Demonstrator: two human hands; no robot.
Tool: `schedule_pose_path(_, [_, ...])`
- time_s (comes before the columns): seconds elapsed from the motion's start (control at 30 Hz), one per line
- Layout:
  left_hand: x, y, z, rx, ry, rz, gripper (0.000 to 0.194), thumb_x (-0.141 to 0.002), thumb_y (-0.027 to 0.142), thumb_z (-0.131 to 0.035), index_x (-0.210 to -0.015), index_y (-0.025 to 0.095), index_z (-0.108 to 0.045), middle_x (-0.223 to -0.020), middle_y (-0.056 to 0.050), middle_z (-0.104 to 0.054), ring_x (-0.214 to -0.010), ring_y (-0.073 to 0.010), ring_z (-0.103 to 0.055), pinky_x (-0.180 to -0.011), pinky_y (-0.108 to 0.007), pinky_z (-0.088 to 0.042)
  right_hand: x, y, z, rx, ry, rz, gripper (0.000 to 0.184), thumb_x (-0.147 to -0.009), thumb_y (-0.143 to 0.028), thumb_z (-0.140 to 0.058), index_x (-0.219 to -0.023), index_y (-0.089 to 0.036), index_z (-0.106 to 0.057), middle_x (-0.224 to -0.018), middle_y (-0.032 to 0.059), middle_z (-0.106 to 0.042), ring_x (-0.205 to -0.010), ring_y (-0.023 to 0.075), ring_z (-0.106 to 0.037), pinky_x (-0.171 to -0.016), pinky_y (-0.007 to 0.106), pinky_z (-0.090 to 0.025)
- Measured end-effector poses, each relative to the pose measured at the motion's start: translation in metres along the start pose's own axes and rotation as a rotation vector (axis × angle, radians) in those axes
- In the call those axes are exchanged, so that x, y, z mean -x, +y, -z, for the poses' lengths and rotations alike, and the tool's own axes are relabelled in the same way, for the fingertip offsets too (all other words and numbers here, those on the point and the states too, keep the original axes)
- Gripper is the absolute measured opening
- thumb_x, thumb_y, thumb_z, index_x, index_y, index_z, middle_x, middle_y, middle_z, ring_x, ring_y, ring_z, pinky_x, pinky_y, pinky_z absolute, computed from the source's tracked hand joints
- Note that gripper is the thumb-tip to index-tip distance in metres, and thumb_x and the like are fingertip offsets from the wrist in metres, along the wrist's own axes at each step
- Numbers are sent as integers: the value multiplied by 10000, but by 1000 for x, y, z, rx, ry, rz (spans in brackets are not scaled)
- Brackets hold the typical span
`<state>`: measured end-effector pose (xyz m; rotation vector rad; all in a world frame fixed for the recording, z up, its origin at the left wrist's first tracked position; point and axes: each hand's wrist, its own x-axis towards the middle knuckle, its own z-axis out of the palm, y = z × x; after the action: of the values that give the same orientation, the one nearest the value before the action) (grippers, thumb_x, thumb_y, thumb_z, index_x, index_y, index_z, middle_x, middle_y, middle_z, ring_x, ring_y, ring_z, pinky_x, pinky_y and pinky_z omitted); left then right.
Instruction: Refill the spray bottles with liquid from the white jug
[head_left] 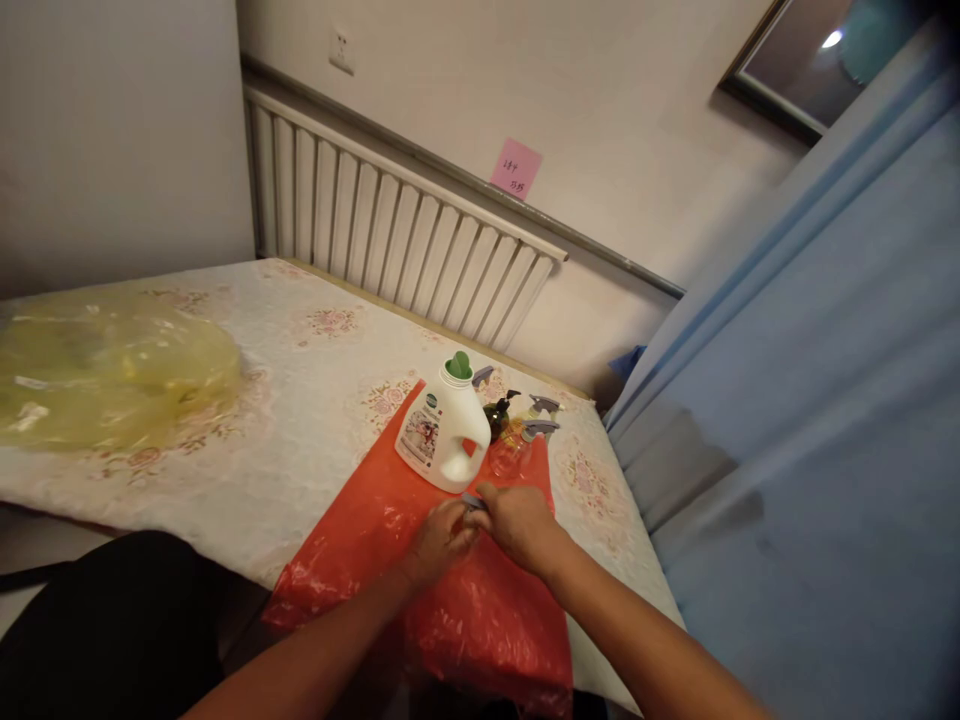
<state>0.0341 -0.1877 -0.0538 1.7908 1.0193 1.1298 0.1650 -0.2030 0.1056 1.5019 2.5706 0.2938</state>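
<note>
My left hand (442, 537) and my right hand (521, 524) meet over a red plastic sheet (360, 560), fingers curled together around a small grey object (474, 502) that I cannot make out clearly. Just beyond them stands a white detergent jug (442, 432) with a green cap. Behind the jug are small clear spray bottles (517, 445) with grey trigger heads and a dark pump bottle (499, 410).
The red sheet lies on a table with a floral cloth (300, 400). A yellow translucent plastic bag (105, 365) sits at the left. A white radiator (390, 240) lines the wall, with a pink note (515, 167) above. A blue curtain (810, 400) hangs on the right.
</note>
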Motion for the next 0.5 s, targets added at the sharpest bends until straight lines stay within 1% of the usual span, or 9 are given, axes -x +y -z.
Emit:
schedule_pose_path(0.1, [0,-1,1,1,-2,-15,170,-850,363,-524,-860,206,-588,-867,-20,-600,-850,-208,-532,-791,-324,-416,1,6,12,-31,7,-9,366,-944,-525,-492,-1020,-194,-629,-829,96,-748,-706,241,-671,-558,285,-341])
schedule_pose_path(0.17, [-1,0,1,5,0,-23,186,-855,365,-523,-901,203,-603,-894,-24,-615,-871,-212,-540,-805,-329,-425,1,10,16,-51,19,16,361,-950,-521,-485,-1007,-196,-633,-871,94,-744,-766,234,-665,-598,282,-355])
schedule_pose_path(0.27, [-2,1,0,12,-1,-38,206,-862,372,-517,-930,204,-616,-921,-26,-634,-889,-212,-551,-818,-327,-436,-2,13,16,-81,29,90,289,-961,-434,-504,-946,-192,-661,-883,87,-734,-856,229,-635,-687,288,-376])
schedule_pose_path(0.33, [-2,2,1,16,-2,-46,216,-867,375,-513,-945,204,-622,-934,-32,-644,-890,-212,-560,-818,-327,-445,-6,13,14,-101,25,134,210,-952,-354,-532,-965,-202,-676,-884,69,-731,-876,216,-620,-718,283,-376])
schedule_pose_path(0.4, [-2,3,1,17,4,-51,232,-872,384,-514,-957,198,-624,-946,-45,-650,-890,-219,-567,-823,-339,-455,-9,11,11,-120,16,161,171,-928,-308,-562,-1021,-233,-684,-870,44,-730,-862,203,-620,-702,272,-371])
schedule_pose_path(0.5, [-2,4,2,16,16,-51,244,-877,387,-518,-956,181,-625,-947,-67,-654,-889,-232,-572,-831,-362,-463,-12,5,6,-137,16,145,199,-897,-277,-574,-1051,-249,-697,-828,39,-726,-796,202,-631,-641,274,-353])
